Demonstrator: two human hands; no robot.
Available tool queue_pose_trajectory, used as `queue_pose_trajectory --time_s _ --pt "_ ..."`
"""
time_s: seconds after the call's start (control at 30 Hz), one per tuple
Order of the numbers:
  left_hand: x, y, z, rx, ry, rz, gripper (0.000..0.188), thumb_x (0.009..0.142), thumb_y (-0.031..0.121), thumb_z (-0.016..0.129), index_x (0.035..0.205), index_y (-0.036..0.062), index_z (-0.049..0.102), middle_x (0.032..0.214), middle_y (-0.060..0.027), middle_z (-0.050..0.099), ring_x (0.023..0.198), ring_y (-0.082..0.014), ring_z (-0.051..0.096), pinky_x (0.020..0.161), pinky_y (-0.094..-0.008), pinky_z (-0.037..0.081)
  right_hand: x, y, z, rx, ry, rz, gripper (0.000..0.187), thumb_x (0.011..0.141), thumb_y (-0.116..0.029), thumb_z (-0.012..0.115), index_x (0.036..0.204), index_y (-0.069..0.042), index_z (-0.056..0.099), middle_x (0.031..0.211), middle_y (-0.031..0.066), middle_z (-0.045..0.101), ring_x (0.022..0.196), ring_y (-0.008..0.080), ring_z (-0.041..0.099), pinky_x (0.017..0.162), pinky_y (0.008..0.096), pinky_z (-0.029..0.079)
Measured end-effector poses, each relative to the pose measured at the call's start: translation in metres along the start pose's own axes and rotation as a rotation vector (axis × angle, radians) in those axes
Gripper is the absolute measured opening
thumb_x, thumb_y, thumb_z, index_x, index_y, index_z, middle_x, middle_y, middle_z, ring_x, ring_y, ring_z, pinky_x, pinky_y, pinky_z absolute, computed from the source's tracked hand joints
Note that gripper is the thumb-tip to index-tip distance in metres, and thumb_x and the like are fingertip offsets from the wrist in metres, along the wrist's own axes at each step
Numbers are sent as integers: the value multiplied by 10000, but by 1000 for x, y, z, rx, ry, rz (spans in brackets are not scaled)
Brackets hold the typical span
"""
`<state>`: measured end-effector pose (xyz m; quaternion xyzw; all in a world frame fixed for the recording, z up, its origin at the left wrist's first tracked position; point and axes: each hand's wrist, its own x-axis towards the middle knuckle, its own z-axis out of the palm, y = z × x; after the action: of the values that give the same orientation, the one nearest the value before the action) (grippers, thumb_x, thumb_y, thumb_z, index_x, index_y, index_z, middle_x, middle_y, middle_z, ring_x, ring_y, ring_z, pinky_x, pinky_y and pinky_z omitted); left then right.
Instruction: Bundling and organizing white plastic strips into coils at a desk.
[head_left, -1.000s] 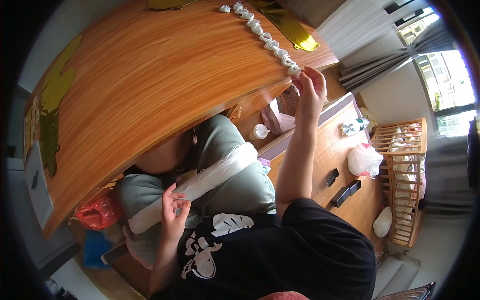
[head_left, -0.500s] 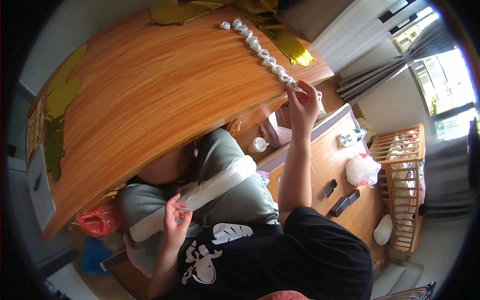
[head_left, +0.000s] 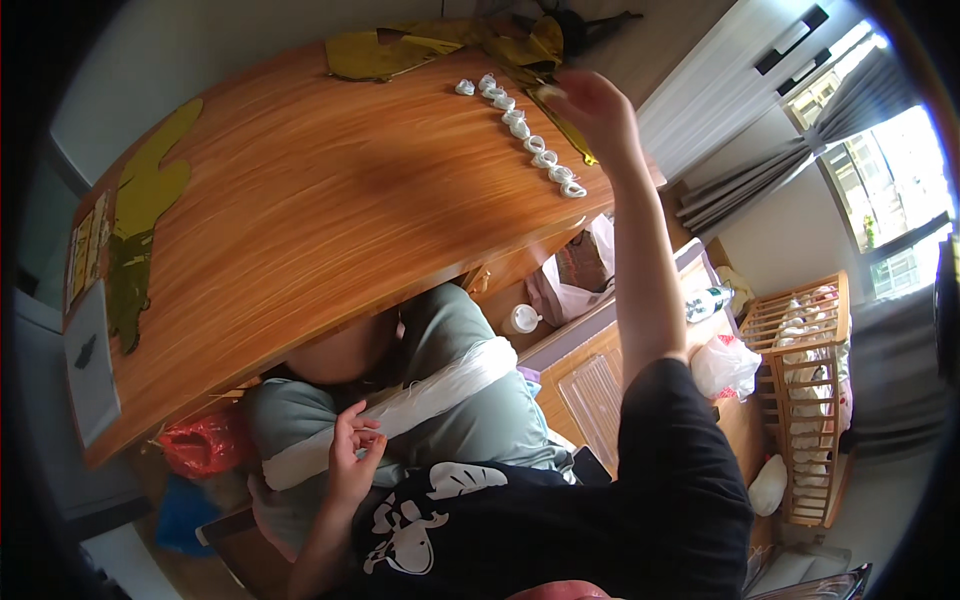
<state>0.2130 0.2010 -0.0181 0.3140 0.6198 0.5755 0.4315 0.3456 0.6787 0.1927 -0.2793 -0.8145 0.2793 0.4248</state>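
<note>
Several small coils of white string (head_left: pixel 535 144) lie in a slanting row on the wooden table's right part, with one coil (head_left: pixel 465 88) beside the far end. Over the far right of the table is my right hand (head_left: pixel 597 112), above a shiny gold sheet (head_left: pixel 580 146). Its fingers are blurred, so whether they hold anything is unclear. A long skein of white thread (head_left: pixel 440 396) stretches across my lap. Close beside it my left hand (head_left: pixel 354 455) rests palm up, its fingers loosely bent and apart, with nothing visible in them.
The wooden table (head_left: pixel 300 220) curves across the front. More gold sheets (head_left: pixel 150 200) lie on its left edge, near a white card (head_left: pixel 90 365). A red plastic bag (head_left: pixel 205 440) sits below left. To the right are a white cup (head_left: pixel 521 319), a white bag (head_left: pixel 725 366) and a wooden crib (head_left: pixel 800 400).
My right hand has left the near end of the coil row and moved up and away, over the gold sheet. My left hand stays by the skein. The view has shifted slightly.
</note>
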Motion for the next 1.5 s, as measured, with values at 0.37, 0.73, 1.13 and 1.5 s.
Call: queue_pose_trajectory --time_s 0.37,0.73,1.13,1.5 --pt "-24 2 0 -79 -8 24 607 837 -10 622 1366 36 328 1079 -92 497 881 -117 548 809 -251 450 126 92 87 -280 -214 96 375 772 -287 760 1055 -60 663 926 91 686 749 177 654 652 308 523" --pt "-25 -1 -13 -36 19 24 608 835 -13 628 1368 46 340 1071 -91 504 870 -116 537 781 -251 442 140 107 92 -465 -316 165 388 845 -372 654 1074 -59 666 986 109 686 845 217 655 710 331 504" --pt "-8 28 -25 279 54 132 443 819 2 624 1241 17 489 995 -80 582 904 -159 580 816 -292 451 97 59 69 -166 -184 -114 233 926 -153 577 1130 -52 628 973 64 662 838 121 612 745 280 495" --pt "19 10 -34 842 11 102 324 844 110 633 1154 28 593 1134 -153 616 1063 -332 572 934 -400 425 -388 3 3 -325 -506 -334 337 671 -91 773 983 -134 652 1144 76 598 974 255 561 808 405 406"
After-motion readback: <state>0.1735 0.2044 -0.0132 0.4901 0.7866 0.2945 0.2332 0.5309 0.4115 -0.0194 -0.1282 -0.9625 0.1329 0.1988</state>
